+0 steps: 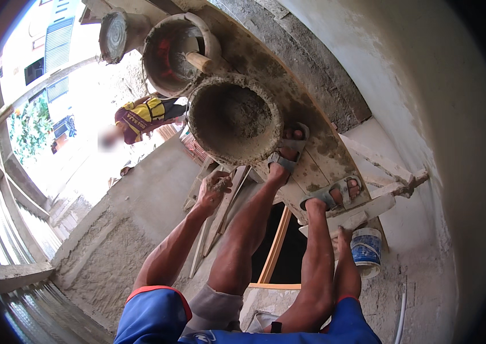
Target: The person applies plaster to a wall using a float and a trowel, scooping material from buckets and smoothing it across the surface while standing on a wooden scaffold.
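Plastering float (376, 207) sits gripped in the right hand (343, 234), while the grey-smeared left hand (212, 191) curls, contents unclear.

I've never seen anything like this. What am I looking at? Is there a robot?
No robot: these are a person's bare hands. The single picture comes from a wide fisheye camera worn on the head, looking down, so straight edges bend. The person's sandalled feet stand on wooden planks, before a large grey-crusted tub. The right hand holds a long flat tool. The left hand has grey paste on it; whether it's gripping some, I can't tell.
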### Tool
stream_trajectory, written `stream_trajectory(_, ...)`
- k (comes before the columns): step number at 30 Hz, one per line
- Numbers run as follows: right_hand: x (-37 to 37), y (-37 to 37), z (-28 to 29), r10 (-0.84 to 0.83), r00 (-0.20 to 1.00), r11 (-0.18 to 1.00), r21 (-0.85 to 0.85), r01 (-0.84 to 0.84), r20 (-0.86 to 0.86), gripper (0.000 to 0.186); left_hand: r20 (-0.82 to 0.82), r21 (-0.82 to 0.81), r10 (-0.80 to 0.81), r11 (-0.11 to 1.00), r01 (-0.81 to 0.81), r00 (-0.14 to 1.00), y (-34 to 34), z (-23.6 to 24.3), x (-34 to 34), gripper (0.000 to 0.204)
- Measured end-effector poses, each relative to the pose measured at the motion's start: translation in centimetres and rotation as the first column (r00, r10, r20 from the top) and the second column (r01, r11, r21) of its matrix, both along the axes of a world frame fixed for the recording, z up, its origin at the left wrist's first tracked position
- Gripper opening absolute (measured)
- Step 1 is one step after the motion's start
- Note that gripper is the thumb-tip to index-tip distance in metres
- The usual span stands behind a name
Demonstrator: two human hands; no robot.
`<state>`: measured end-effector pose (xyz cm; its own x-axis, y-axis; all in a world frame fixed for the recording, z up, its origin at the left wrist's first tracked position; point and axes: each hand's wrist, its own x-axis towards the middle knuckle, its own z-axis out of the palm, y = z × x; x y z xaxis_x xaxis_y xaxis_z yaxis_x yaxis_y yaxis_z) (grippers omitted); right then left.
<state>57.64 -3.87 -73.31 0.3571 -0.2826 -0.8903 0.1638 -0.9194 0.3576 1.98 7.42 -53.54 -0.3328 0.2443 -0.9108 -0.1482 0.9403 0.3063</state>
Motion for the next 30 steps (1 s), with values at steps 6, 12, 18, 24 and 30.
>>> stream_trajectory(6, -1.1, 4.9, 7.6, 0.906, 0.423, 0.421, 0.126, -0.898, -0.007, 0.045, -0.109, 0.076, 0.1, 0.993, -0.092, 0.989, 1.3, 2.7, -1.4, 0.046)
stream_trajectory(12, -4.2, 15.2, 15.8, 0.643, 0.765, 0.699, 0.387, -0.601, 0.027, 0.032, -0.07, 0.245, 0.245, 0.944, -0.221, 0.967, 4.7, 4.6, -2.1, 0.029)
stream_trajectory(18, -21.4, 35.7, 30.0, 0.726, 0.688, 0.517, 0.676, -0.525, -0.021, 0.028, -0.118, 0.239, 0.198, 0.957, -0.165, 0.973, 3.0, 8.4, -0.5, 0.03)
stream_trajectory(24, -48.2, 56.5, 47.8, 0.844, 0.528, -0.024, 0.991, -0.128, 0.089, 0.078, 0.008, 0.111, 0.387, 0.916, -0.386, 0.922, -2.2, 16.7, -0.5, 0.024)
stream_trajectory(30, -69.3, 69.3, 62.5, 0.649, 0.76, -0.125, 0.991, 0.055, 0.039, 0.118, -0.103, 0.029, 0.656, 0.754, -0.657, 0.748, -11.0, 23.8, -0.2, 0.024)
